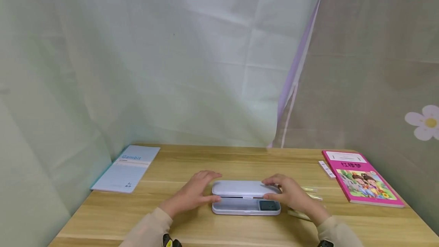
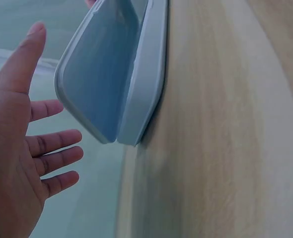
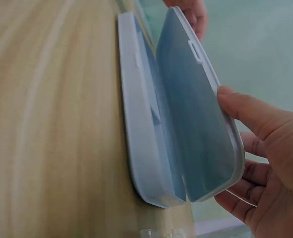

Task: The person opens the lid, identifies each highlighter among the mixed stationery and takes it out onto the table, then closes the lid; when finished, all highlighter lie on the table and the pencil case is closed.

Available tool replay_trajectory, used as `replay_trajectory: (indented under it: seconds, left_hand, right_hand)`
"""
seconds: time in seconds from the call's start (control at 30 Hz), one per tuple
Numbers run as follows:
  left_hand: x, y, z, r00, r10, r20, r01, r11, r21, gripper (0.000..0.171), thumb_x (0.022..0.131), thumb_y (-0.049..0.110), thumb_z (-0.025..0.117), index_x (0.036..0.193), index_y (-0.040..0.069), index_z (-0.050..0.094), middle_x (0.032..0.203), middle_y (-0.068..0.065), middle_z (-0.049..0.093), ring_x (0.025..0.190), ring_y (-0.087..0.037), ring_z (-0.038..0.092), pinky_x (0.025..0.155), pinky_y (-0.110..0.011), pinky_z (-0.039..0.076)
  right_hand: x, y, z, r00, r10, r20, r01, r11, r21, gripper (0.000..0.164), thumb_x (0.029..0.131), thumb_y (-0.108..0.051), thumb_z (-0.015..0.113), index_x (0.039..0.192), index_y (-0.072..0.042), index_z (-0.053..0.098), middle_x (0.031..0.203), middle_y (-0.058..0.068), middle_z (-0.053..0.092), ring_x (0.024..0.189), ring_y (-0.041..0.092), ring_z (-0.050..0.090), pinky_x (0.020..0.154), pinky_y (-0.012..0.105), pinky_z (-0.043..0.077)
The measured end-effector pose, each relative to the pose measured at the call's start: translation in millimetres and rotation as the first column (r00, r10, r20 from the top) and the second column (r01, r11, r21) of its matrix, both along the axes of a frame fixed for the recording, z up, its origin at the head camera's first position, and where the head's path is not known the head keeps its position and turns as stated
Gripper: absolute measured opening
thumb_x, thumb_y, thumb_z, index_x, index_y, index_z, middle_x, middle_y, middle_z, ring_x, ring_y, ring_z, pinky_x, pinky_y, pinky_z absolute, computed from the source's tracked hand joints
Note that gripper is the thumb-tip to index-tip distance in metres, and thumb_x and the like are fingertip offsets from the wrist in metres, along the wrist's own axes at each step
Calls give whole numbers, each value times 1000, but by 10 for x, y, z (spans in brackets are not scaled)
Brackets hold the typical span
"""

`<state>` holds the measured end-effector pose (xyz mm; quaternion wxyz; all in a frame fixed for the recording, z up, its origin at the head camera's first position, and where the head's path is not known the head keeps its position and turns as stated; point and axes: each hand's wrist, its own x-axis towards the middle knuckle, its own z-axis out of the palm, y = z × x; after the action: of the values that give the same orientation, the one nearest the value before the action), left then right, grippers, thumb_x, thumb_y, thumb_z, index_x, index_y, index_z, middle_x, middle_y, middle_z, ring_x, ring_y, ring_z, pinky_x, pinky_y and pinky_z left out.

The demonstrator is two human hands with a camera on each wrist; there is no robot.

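Observation:
A pale pencil case [image 1: 247,213] lies on the wooden table with its lid [image 1: 236,188] raised partway. Inside the tray, a dark square item [image 1: 269,205] sits at the right end. My right hand [image 1: 289,193] pinches the lid's right end; in the right wrist view the thumb [image 3: 236,101] is on its edge and the other fingers are behind it. My left hand [image 1: 195,193] is at the case's left end, fingers spread. In the left wrist view its thumb [image 2: 27,54] is apart from the lid, and nothing is held.
A light blue notebook [image 1: 127,169] lies at the table's left. On the right are a pink book [image 1: 363,180] and a small white strip [image 1: 327,169]. Several shiny yellowish items [image 1: 313,196] lie partly hidden by the right forearm. Pale curtains [image 1: 205,68] hang behind the table.

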<state>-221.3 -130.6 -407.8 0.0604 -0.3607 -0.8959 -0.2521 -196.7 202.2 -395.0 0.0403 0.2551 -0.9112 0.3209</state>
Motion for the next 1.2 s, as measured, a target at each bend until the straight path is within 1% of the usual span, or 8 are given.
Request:
replay_trajectory:
  seconds: [0.17,0.33,0.43,0.53,0.63,0.77,1.03,1.2]
  left_hand:
    - [0,55,-19,997,11,73,-9,1000,-19,70,86,53,63,140,11,47,141,-11,52,132,-34,46,109,-55,37]
    - [-9,117,-72,999,-10,49,14,996,-88,66,87,52,61,136,9,51,142,-13,51,132,-33,46,110,-54,36]
    - [-1,137,-96,999,-26,39,31,990,-136,65,88,53,61,135,8,53,143,-15,50,134,-32,45,111,-53,35]
    - [10,137,-127,999,-25,43,31,987,-157,66,88,53,61,136,9,52,145,-14,49,135,-31,44,111,-52,34]
    - [19,136,-151,999,-23,38,28,988,-153,65,87,52,63,136,10,52,144,-13,49,133,-31,45,111,-51,35]
    - [19,144,-182,999,-24,35,29,990,-140,65,85,50,66,136,12,52,144,-12,48,132,-31,46,110,-51,36]
    - [16,158,-218,998,-24,56,30,993,-115,69,81,47,72,139,14,51,145,-12,47,133,-32,44,109,-51,36]
    - [21,174,-215,997,-23,75,30,995,-99,71,79,44,74,138,13,52,144,-14,47,132,-34,45,109,-53,36]
  right_hand:
    - [67,-31,-65,998,-8,-60,11,999,40,47,80,-39,75,114,-7,69,111,4,67,102,22,62,88,35,53]
    - [139,-49,-142,992,-29,-123,39,996,81,47,80,-39,75,114,-7,69,114,7,65,105,27,60,90,43,51]
    - [177,-53,-171,989,-49,-137,62,993,95,48,82,-42,73,114,-7,69,119,9,63,111,30,58,92,49,49]
    - [202,-51,-205,987,-55,-154,72,992,101,47,84,-43,71,114,-8,69,122,8,62,113,30,57,93,50,49]
    - [209,-40,-222,983,-54,-174,73,991,109,46,84,-42,70,114,-7,69,122,8,63,113,28,57,93,49,50]
    - [204,-18,-233,979,-43,-201,70,989,127,50,80,-40,74,115,-5,68,122,10,63,112,30,57,92,50,50]
    - [187,-10,-241,986,-34,-164,65,979,191,52,77,-37,76,118,-6,67,130,13,61,118,32,55,97,53,47]
    - [185,-10,-246,983,-28,-183,69,973,222,53,76,-37,76,119,-7,67,129,11,62,115,29,56,97,50,48]
